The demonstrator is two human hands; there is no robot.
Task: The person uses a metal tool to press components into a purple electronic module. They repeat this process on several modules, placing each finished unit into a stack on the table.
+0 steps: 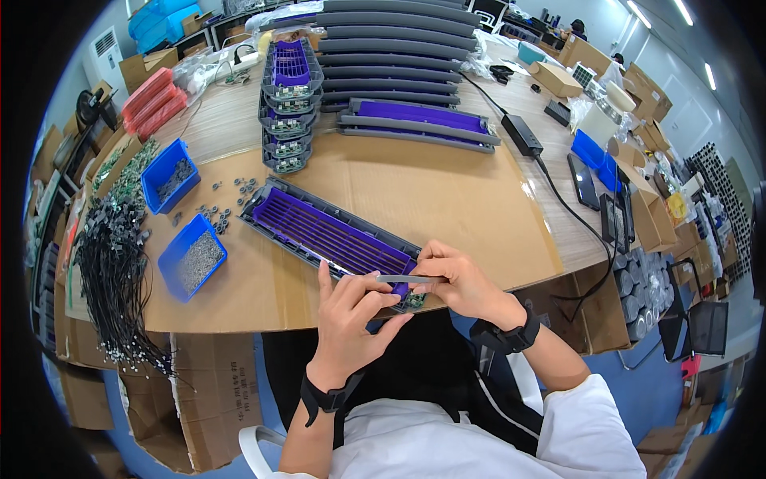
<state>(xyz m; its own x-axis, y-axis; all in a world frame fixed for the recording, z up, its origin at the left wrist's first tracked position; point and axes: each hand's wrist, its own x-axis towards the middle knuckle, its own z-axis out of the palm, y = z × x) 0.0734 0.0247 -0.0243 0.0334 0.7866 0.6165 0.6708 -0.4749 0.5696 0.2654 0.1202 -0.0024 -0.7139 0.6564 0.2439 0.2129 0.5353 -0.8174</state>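
Observation:
A long grey housing with a slatted purple insert (331, 231) lies slantwise on the cardboard sheet, its near right end beneath my hands. A thin flat grey strip (399, 279) is above that end. My right hand (459, 281) pinches the strip's right part between thumb and fingers. At its left end, fingertips of my left hand (349, 319) rest close against the strip, the fingers and thumb spread apart. A small green circuit board (415, 301) shows partly at the housing's end, just below the strip. My fingers cover the rest of that end.
Stacked grey-purple housings (399, 56) and a column of units with circuit boards (287, 128) stand beyond. At left are blue bins (170, 177) of small parts, loose grey pieces (219, 219) and bundled black cables (112, 255). A power strip (523, 134) trails a cable at right.

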